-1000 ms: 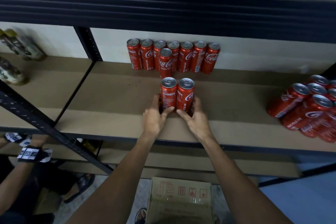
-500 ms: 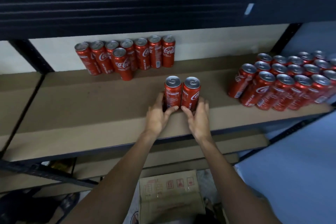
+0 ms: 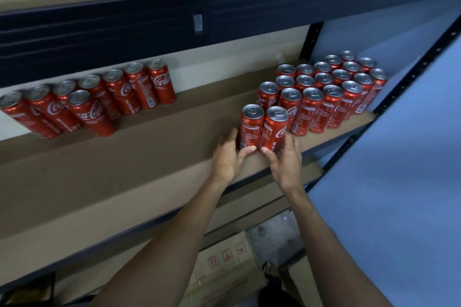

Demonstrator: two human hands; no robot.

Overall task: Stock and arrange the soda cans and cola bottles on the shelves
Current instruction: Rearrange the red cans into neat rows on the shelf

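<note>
Soda cans, held pair: left can [image 3: 251, 127] and right can [image 3: 274, 129] stand upright on the shelf board [image 3: 149, 157] with their side walls touching, just beside the near-left corner of the can block [image 3: 329, 87]. I cannot tell whether the right can touches the block.

Left hand [image 3: 225, 157] is wrapped low round the left can, thumb across the front, fingers behind. Right hand [image 3: 284, 162] mirrors this on the right can.

Judgement: the low grip steadies tall, narrow cans against tipping. Squeezing the two together lets them move as one unit at the block's tight spacing. The pair probably extends the block's front row.

Block: cans upright, packed in rows, lids level. A back row [image 3: 99, 97] stands well apart from the block along the rear wall, with one can in front of it.

Materials: the cans are slim metal cylinders with glossy red print, white script and bare silver lids with tabs. They are likely slick and easily dented. The board is flat, matte and brown, and should let the bases slide. A dark ribbed beam [image 3: 124, 32] runs above the block. A cardboard box [image 3: 224, 264] sits below it.

No cola bottles are visible.
</note>
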